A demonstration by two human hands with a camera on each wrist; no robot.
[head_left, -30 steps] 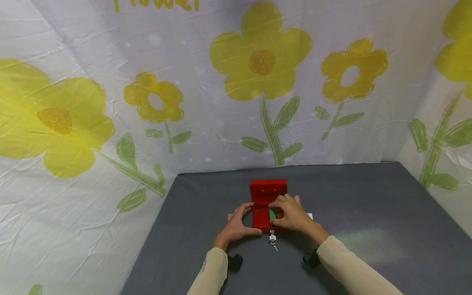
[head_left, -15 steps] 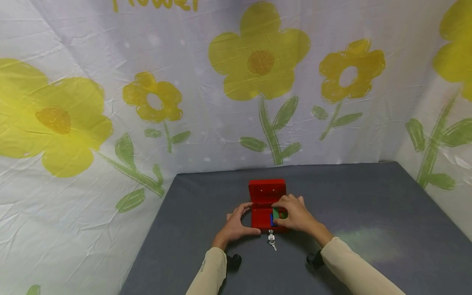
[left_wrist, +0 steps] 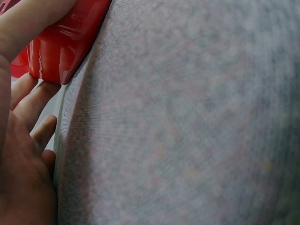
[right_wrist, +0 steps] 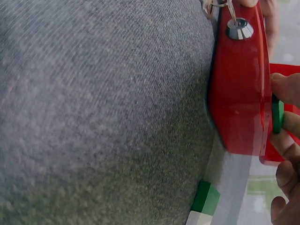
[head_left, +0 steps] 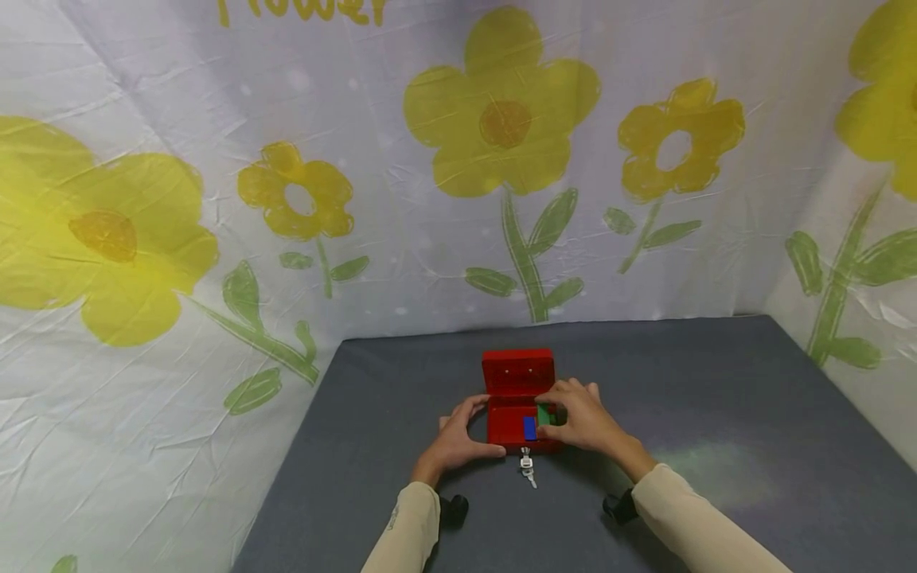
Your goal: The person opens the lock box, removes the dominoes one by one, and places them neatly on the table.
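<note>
A flower-printed cloth (head_left: 401,239) hangs behind a grey desk (head_left: 716,414). On the desk, a red cash box (head_left: 505,422) stands with its lid raised. The left hand (head_left: 460,439), thumb and fingers spread wide, grips the box's left end; the right hand (head_left: 582,415), its fingers drawn close to the thumb, pinches a green block (head_left: 543,415) at the box's right side. Just left of that, a blue block (head_left: 530,428) lies inside; keys (head_left: 528,469) hang at the front lock (right_wrist: 239,29).

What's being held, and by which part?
The right hand pinches a green block, apparently by opposite ends; the left hand grips the red cash box by its left end.
</note>
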